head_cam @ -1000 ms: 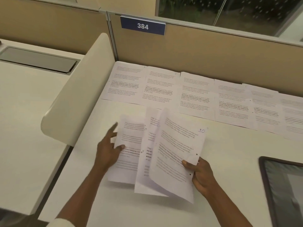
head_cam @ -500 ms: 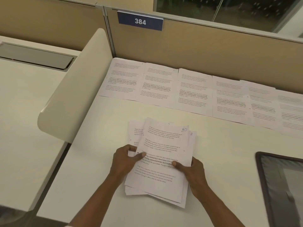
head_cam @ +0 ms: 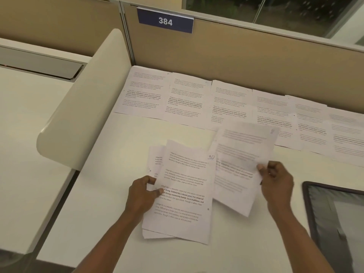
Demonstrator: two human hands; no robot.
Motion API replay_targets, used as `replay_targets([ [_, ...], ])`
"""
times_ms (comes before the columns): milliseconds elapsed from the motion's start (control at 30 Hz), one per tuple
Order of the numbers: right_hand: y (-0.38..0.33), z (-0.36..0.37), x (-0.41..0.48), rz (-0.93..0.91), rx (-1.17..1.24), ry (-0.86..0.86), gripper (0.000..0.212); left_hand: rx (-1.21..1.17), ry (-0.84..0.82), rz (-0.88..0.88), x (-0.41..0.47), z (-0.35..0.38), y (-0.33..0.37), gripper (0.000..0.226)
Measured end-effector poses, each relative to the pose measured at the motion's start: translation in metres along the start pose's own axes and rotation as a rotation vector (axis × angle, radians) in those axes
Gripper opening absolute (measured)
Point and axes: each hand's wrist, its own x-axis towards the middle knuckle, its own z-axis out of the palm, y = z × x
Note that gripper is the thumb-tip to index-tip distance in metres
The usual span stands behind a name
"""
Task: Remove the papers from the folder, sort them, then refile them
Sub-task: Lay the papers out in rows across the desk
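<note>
While the left hand (head_cam: 142,192) pinches the stack (head_cam: 185,194) marked "10", the right hand (head_cam: 275,180) pinches one sheet (head_cam: 240,160); sign (head_cam: 165,21) reads "384".

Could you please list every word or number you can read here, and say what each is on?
"384": blue sign on the partition.
"10": handwritten, corner of the top sheet of the stack.
"Defined by a slower pace": bold print on that sheet.
Sheet in the right hand: blurred.
Row of sheets: too small.
</note>
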Motion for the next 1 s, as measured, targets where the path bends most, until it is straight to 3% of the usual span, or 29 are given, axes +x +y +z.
replay_targets([
  [100, -0.026, -0.013, 0.021, -0.099, 0.059, 0.121, 0.014, 0.018, -0.032, 0.015, -0.001, 0.005, -0.003, 0.021],
  [200, -0.05, -0.017, 0.041, -0.069, 0.196, 0.173, 0.018, 0.064, -0.042, 0.043, -0.003, 0.009, -0.006, 0.022],
  [333, -0.082, -0.008, 0.045, 0.0, 0.441, 0.041, 0.02, 0.132, -0.07, 0.044, -0.008, 0.017, -0.007, 0.02],
  [467, -0.104, 0.042, 0.042, 0.044, 0.539, -0.107, 0.023, 0.176, -0.106, 0.069, -0.018, 0.027, -0.007, 0.021],
  [700, -0.108, 0.16, -0.012, 0.194, 0.435, -0.415, 0.02, 0.217, -0.137, 0.088, -0.03, 0.047, -0.009, 0.02],
  [1000, -0.11, 0.255, -0.072, 0.267, 0.149, -0.508, 0.023, 0.362, -0.162, 0.075, -0.049, 0.064, -0.009, 0.021],
])
